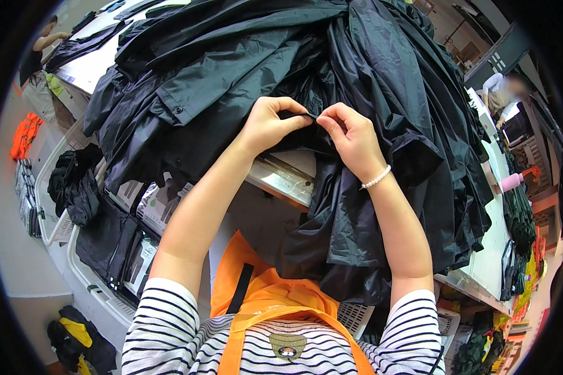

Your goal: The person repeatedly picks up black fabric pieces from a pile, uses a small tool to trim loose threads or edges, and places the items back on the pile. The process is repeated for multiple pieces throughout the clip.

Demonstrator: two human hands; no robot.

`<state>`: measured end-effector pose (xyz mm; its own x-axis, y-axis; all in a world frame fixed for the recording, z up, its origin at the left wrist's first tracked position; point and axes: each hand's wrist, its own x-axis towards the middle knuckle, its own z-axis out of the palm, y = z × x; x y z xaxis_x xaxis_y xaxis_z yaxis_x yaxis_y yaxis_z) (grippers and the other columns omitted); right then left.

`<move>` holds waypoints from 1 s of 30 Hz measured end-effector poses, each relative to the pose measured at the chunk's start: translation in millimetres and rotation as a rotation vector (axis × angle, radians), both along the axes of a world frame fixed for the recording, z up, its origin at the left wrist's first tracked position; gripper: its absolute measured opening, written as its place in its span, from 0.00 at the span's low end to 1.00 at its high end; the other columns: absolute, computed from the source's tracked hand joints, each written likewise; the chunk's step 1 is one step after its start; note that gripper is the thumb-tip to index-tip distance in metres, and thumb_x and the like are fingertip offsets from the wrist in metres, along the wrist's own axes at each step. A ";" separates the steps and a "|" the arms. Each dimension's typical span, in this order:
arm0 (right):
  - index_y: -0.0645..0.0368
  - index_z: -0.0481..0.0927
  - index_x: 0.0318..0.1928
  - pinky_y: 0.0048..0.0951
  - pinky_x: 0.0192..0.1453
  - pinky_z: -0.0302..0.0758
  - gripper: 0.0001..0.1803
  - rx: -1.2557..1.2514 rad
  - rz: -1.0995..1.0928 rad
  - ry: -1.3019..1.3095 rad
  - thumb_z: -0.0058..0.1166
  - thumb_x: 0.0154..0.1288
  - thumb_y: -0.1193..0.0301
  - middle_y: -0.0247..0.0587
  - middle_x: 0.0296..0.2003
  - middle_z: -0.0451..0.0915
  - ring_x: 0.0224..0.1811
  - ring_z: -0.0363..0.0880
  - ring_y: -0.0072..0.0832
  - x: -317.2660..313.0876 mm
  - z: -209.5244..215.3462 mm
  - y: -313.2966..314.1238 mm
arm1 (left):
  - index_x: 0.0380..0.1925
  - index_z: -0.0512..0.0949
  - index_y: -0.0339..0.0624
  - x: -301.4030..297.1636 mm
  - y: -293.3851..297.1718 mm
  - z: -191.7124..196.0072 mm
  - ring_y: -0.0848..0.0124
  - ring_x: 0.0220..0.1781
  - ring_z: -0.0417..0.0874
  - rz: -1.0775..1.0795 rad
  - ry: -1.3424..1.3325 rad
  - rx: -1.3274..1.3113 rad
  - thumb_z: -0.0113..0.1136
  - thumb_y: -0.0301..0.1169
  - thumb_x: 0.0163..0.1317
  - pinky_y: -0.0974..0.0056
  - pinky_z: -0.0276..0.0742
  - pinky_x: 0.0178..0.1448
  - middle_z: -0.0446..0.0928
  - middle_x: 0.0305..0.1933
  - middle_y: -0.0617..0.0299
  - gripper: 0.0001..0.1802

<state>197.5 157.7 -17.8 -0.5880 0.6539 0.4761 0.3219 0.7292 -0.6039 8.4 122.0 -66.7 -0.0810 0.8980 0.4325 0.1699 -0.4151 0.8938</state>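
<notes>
A large heap of thin, shiny black garments (231, 87) covers the table in front of me. My left hand (270, 125) pinches a narrow edge of black garment cloth (313, 117) between thumb and fingers. Close beside it on the right, my right hand (355, 140) pinches the same edge, with a beaded bracelet round the wrist. The fingertips almost meet, and the cloth between them shows only as a thin dark strip. A flap with a round snap button (179, 110) lies left of my left hand. Folds of black cloth hang over the near table edge.
The table's near edge (281, 181) shows below my hands. White plastic baskets (84, 250) with black garments stand at the lower left. A pink spray bottle (513, 181) stands on the right-hand table. One person (37, 62) is at the far left, another (503, 94) at the far right.
</notes>
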 end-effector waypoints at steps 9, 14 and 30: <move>0.64 0.79 0.49 0.24 0.44 0.75 0.23 -0.041 0.134 0.151 0.69 0.55 0.66 0.39 0.37 0.83 0.38 0.79 0.22 -7.0 -2.0 -0.4 | 0.33 0.82 0.31 3.7 -0.4 -0.6 0.79 0.36 0.78 -0.045 0.039 0.060 0.64 0.24 0.53 0.72 0.74 0.45 0.81 0.32 0.64 0.08; 0.56 0.82 0.47 0.33 0.45 0.79 0.18 0.121 0.156 -0.161 0.53 0.55 0.82 0.50 0.37 0.83 0.38 0.83 0.42 13.2 -22.1 17.1 | 0.49 0.77 0.33 -2.5 -36.4 6.1 0.51 0.58 0.74 0.275 0.735 0.262 0.67 0.32 0.46 0.55 0.70 0.63 0.77 0.51 0.45 0.27; 0.59 0.75 0.40 0.36 0.43 0.78 0.16 -0.011 -0.164 -0.555 0.65 0.54 0.67 0.47 0.35 0.85 0.40 0.84 0.42 75.6 16.8 13.1 | 0.64 0.68 0.67 -224.0 -11.3 60.4 0.54 0.68 0.66 1.004 1.564 -0.031 0.55 0.37 0.63 0.55 0.62 0.70 0.65 0.69 0.56 0.27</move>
